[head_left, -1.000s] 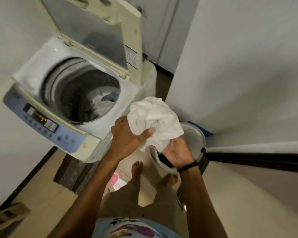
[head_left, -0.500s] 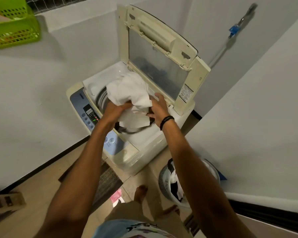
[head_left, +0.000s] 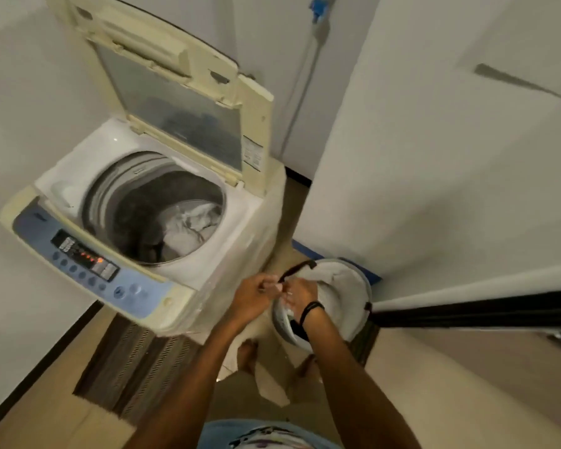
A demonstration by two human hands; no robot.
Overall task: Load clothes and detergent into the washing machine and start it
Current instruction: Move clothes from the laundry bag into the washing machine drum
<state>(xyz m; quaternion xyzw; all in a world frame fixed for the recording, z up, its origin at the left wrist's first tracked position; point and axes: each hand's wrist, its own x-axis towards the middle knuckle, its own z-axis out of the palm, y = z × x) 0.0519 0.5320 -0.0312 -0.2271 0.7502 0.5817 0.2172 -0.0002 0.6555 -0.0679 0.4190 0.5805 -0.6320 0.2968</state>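
Observation:
The top-loading washing machine (head_left: 240,222) stands at the left with its lid (head_left: 175,92) raised. A white garment (head_left: 191,225) lies in the drum on top of dark clothes. The round laundry basket (head_left: 366,286) sits on the floor to the machine's right, holding white cloth (head_left: 337,286) and something dark. Over the basket's near rim, my left hand (head_left: 255,296) and my right hand (head_left: 300,296) are close together, fingers curled on a small pale piece of cloth (head_left: 276,286); blur hides what it is. No detergent is in view.
The blue control panel (head_left: 88,260) has lit red indicators. A striped mat (head_left: 136,361) lies before the machine, and my bare feet stand beside it. White walls close in on both sides; a dark sliding-door rail (head_left: 467,312) runs right of the basket. A blue tap (head_left: 318,8) hangs above.
The white garment left my hands and now lies in the drum. Both hands came back down and right from the machine's opening to the basket and took hold of a pale piece of cloth.

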